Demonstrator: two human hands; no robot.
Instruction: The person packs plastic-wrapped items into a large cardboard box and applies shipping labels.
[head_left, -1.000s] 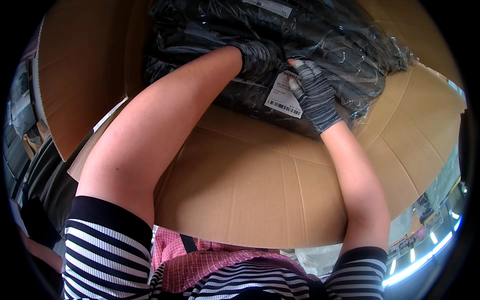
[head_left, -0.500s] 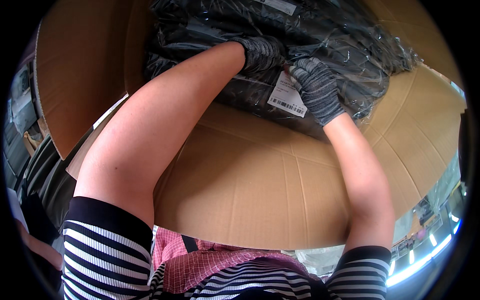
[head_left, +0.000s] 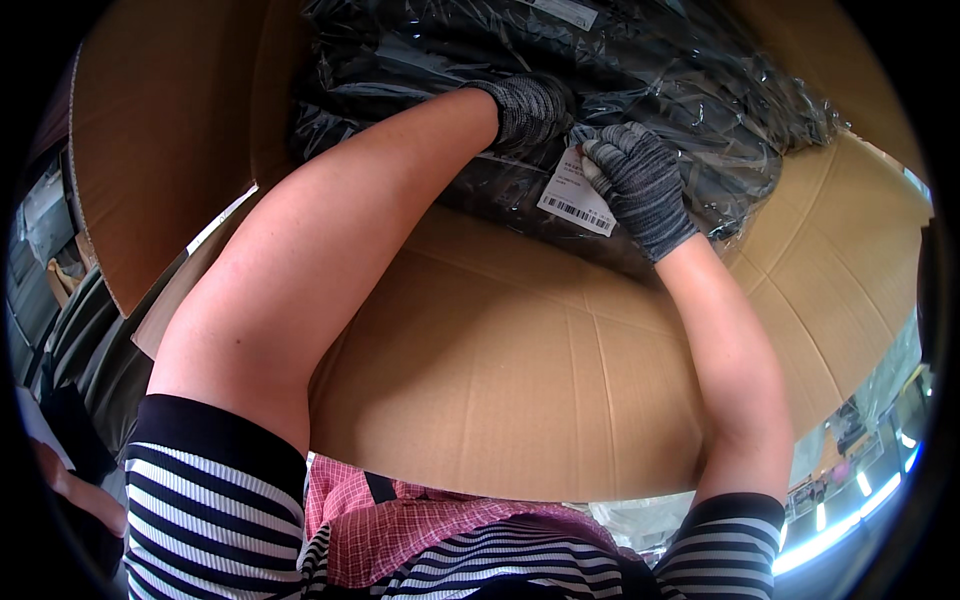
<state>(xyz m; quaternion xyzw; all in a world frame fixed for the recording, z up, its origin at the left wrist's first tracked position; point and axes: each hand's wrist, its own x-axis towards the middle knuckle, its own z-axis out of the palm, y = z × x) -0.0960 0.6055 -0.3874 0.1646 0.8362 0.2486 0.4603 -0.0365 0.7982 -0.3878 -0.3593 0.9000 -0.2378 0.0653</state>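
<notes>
While the right hand (head_left: 640, 190) pinches plastic wrap (head_left: 690, 105) beside the label (head_left: 576, 192), apparently steadying it, whether the left hand (head_left: 535, 110) grips is unclear.

Gloved hands (head_left: 648, 185): 2
Carton (head_left: 500, 350): 1
White labels (head_left: 577, 197): 2 vis.
Dk. plastic-wrapped pkgs (head_left: 690, 75): exact no. unclear
Striped sleeves (head_left: 215, 500): 2
Pink chk. garment (head_left: 400, 535): 1

Left hand (head_left: 533, 110): in a grey knit glove, we have it against the dark packages (head_left: 400, 75); its fingertips are hidden.
Right hand (head_left: 645, 190): gloved alike, we pinch bunched clear wrap (head_left: 795, 105) beside a white label (head_left: 570, 190).
Cardboard box (head_left: 500, 360): our forearms cross its near side.
Striped sleeves (head_left: 215, 510): ours, flanking our pink checked apron (head_left: 390, 530).
</notes>
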